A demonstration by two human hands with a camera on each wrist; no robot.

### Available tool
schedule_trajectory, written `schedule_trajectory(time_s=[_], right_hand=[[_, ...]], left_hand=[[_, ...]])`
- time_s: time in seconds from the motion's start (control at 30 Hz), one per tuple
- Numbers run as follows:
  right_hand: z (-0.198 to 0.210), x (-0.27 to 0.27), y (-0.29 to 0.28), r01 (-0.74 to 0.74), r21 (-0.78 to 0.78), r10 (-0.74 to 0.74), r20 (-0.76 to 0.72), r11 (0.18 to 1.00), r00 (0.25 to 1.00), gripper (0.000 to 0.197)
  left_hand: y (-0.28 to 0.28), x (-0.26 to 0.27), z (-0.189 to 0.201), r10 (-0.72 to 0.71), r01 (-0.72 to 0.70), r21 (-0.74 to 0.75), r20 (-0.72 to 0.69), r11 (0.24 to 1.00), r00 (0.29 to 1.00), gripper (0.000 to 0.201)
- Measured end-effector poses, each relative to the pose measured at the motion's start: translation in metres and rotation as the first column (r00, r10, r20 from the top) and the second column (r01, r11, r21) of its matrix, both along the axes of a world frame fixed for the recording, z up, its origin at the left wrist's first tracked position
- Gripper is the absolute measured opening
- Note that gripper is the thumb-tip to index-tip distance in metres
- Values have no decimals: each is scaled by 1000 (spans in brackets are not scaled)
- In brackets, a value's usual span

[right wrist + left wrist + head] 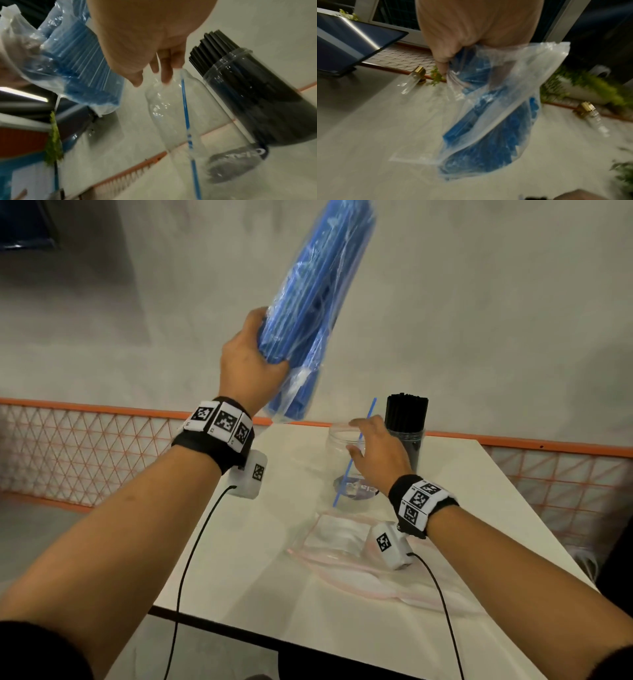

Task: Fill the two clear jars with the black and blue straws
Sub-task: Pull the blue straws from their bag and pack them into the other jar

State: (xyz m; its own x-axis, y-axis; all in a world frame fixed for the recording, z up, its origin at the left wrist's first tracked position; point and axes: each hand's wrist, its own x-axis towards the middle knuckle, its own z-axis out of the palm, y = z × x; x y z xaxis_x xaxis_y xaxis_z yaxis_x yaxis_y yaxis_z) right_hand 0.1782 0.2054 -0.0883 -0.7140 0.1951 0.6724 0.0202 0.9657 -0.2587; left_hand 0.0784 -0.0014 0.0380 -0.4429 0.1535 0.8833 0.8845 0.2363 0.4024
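Left hand [251, 361]: fingers clenched round a clear bag of blue straws [318, 292], raised and tilted, its open end hanging below the fingers. Right hand [375, 450]: fingers loose and spread, grasping nothing, fingertips at the rim of the near clear jar [346, 463], one blue straw [354, 453] leaning inside. Beyond the right fingers: second jar [411, 446] packed with black straws [407, 414]; near that wrist, an empty bag [342, 556] flat on the white table [274, 542].
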Motion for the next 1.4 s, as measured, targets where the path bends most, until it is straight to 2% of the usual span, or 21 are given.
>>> schedule_trajectory(time_s=[0.07,0.17,0.23,0.3,0.37,0.43,0.5,0.53,0.6,0.7,0.77,0.8,0.9,0.97,1.03,1.13,1.2,1.27,1.33,1.37,1.4], right_hand=[[12,16,-2,-6,-58,-6,-199,998,980,31],[36,46,-5,-42,-105,-9,-446,994,895,36],[51,67,-7,-6,-9,0,-582,1000,813,44],[62,87,-9,97,136,15,-651,986,759,54],[68,103,-10,202,293,20,-609,934,793,67],[70,113,-6,269,438,-33,-475,858,879,78],[72,118,1,288,491,-120,-344,822,931,84],[73,120,4,280,466,-139,-314,839,939,84],[79,122,11,276,359,-145,-352,891,925,71],[94,123,20,304,236,-188,-414,923,891,53],[103,124,25,252,144,-173,-417,957,892,39],[105,124,28,213,73,-162,-429,974,889,32],[106,122,31,82,-151,-144,-471,985,870,17],[101,118,30,12,-233,-127,-486,972,865,21],[92,113,30,-53,-300,-111,-503,952,857,27],[76,110,33,-146,-396,-88,-515,907,853,33],[66,113,36,-208,-452,-47,-492,868,869,41],[61,119,42,-299,-533,-10,-500,791,866,47],[63,124,51,-407,-613,-26,-573,677,819,38],[66,127,55,-436,-630,-60,-609,642,791,29],[70,131,59,-430,-630,-95,-626,646,774,19]], left_hand=[[11,12,14,-132,132,-1,3,991,991,62],[31,35,32,-321,326,-64,85,943,943,63],[44,50,40,-422,447,-142,174,883,890,61],[55,62,44,-479,541,-245,270,805,835,54],[67,69,45,-470,578,-358,348,733,811,37],[81,76,46,-435,589,-429,408,685,803,21],[95,83,46,-398,584,-454,443,673,803,18],[102,87,46,-399,596,-449,461,665,793,19],[112,94,46,-421,638,-403,506,656,753,20],[118,104,49,-491,694,-188,580,695,650,16],[117,109,53,-565,707,-53,560,705,606,22],[116,110,55,-585,702,-48,516,710,626,27],[110,116,57,-590,646,-171,287,744,755,26],[112,120,55,-538,555,-304,145,774,830,22],[120,124,47,-470,454,-391,60,800,880,17],[136,125,34,-439,430,-343,56,835,897,5],[146,124,26,-422,417,-347,62,840,904,12],[156,121,19,-423,428,-362,99,828,901,15],[164,119,12,-430,445,-361,124,820,894,16],[167,119,9,-433,450,-354,131,820,892,15],[171,119,7,-439,456,-346,132,820,889,14]])
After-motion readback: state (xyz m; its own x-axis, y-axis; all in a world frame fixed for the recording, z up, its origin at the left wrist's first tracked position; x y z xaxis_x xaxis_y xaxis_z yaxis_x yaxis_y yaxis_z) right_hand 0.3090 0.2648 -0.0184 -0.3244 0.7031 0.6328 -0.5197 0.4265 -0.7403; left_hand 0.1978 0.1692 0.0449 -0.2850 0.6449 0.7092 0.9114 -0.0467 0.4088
